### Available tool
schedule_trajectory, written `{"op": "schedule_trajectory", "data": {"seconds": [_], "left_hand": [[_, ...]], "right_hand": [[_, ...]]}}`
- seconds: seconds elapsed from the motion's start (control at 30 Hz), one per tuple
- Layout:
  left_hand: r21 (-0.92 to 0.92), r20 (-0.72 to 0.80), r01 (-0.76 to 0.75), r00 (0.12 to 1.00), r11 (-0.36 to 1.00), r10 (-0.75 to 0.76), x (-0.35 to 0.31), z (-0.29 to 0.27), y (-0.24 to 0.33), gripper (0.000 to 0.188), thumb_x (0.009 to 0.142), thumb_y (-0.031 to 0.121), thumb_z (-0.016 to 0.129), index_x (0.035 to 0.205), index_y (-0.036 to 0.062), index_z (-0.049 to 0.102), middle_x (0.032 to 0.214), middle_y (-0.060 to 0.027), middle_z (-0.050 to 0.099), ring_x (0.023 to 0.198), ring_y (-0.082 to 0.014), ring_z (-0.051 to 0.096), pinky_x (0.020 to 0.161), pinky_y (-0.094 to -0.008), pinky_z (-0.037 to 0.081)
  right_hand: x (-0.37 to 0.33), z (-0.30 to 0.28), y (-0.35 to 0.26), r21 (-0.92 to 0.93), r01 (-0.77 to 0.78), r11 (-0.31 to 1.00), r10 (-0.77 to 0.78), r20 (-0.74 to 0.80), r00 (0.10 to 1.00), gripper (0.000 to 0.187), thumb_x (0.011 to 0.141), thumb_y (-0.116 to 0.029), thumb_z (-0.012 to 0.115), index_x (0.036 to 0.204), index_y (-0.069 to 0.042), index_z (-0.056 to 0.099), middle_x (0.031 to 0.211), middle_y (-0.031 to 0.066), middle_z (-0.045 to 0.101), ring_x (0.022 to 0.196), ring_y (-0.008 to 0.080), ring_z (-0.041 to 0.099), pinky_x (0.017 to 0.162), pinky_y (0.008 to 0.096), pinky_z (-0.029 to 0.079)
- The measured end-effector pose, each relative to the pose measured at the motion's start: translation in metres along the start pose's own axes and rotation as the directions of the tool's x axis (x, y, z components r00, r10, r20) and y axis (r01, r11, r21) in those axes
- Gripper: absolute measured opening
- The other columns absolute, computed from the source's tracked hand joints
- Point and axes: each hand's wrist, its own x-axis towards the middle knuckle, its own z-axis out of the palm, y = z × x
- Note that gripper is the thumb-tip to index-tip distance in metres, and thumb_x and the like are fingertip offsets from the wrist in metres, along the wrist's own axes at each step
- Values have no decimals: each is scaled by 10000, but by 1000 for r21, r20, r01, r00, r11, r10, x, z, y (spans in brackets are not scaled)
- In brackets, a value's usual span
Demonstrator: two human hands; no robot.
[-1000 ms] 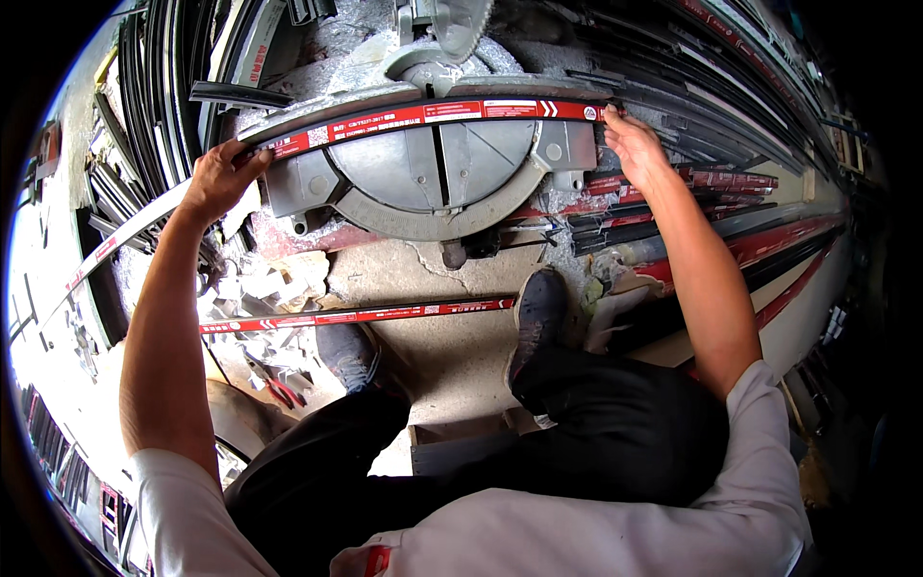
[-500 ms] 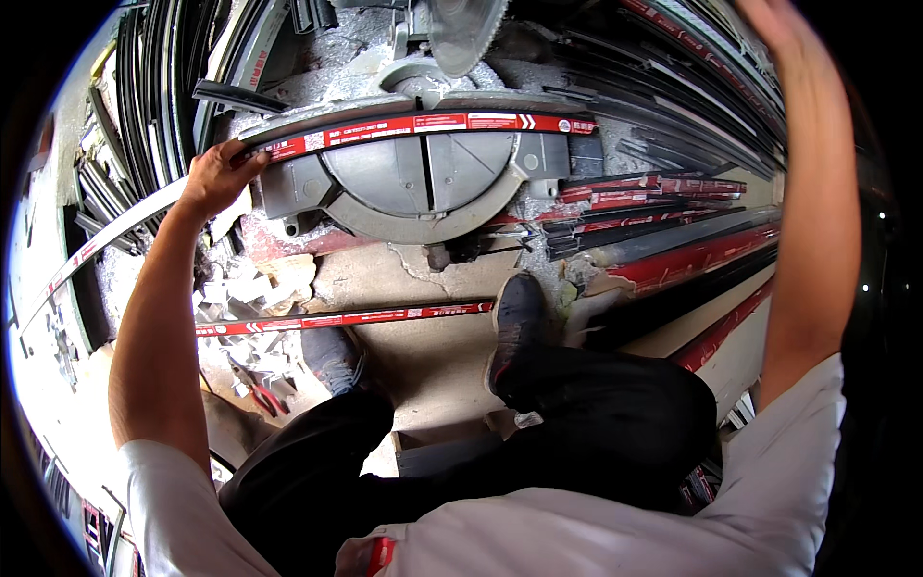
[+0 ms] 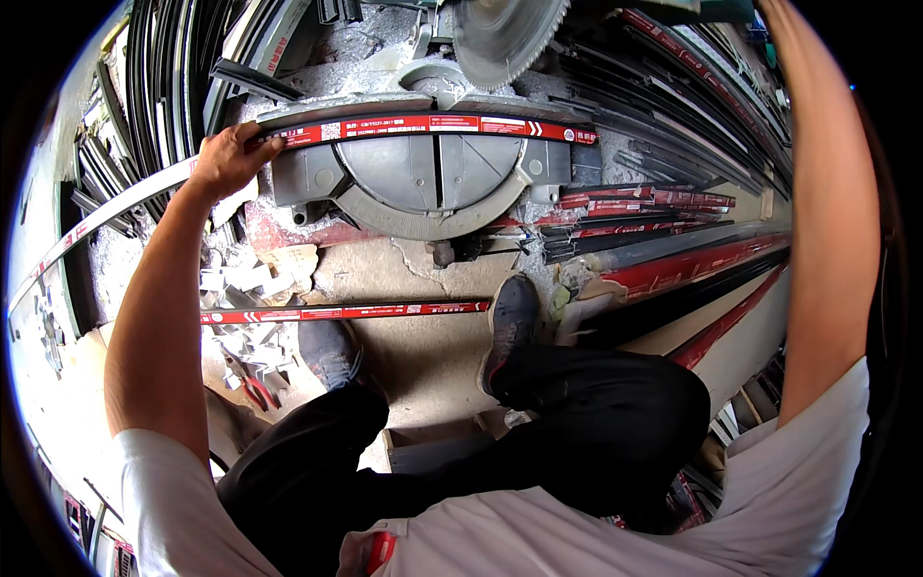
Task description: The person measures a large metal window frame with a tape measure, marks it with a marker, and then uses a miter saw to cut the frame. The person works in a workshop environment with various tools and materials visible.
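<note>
A long, narrow profile strip (image 3: 404,127) with red printed film lies across the grey table of a mitre saw (image 3: 389,178), along its fence. My left hand (image 3: 231,162) is closed around the strip by the left end of the saw table. From there the strip runs on past my forearm to the far left. Above the fence, right of the table slot, hangs the toothed round saw blade (image 3: 508,38). My right arm (image 3: 827,192) reaches up to the top right edge beside a dark green part (image 3: 726,10); the right hand's fingers are out of sight.
A second red-filmed strip (image 3: 356,311) lies across the floor before my shoes. Red-handled pliers (image 3: 258,389) rest among pale offcuts at left. Dark profiles (image 3: 159,77) are bundled at upper left, and more red-and-black lengths (image 3: 663,202) are stacked right of the saw.
The view has shifted slightly. My right hand has gone further up, mostly out of the picture, and the green part now shows. The blade shows more of its teeth; my left hand keeps its hold.
</note>
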Motion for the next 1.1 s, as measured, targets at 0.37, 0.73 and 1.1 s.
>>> {"op": "schedule_trajectory", "data": {"seconds": [0.37, 0.73, 1.1], "left_hand": [[1, -11, 12, 1000, 1000, -12, -4, 1, 1, 537, 931, 556, 674, 932, 20, 700, 811, -131, 707, 772, -237, 685, 758, -388, 530], [8, 27, 26, 999, 1000, -26, 1, 1, -2, 609, 944, 623, 627, 995, 21, 705, 866, -153, 724, 839, -295, 705, 849, -422, 542], [77, 21, 7, 1000, 997, -9, -2, -2, 2, 604, 949, 624, 620, 1034, 33, 709, 910, -172, 729, 871, -316, 714, 855, -425, 539]], "right_hand": [[-179, 92, 81, -113, 241, 964, -265, -349, 899, 441, 1050, -149, 540, 1446, 14, 433, 1002, 87, 698, 655, 106, 620, 549, 257, 559], [-214, 119, 142, 37, 440, 897, -401, -348, 847, 471, 1023, -55, 538, 1451, -45, 342, 1048, 89, 640, 684, 66, 563, 545, 225, 531], [-221, 132, 159, 53, 492, 869, -445, -354, 823, 487, 1023, -37, 527, 1465, -39, 323, 1110, 109, 601, 677, 60, 547, 561, 221, 535]]}}
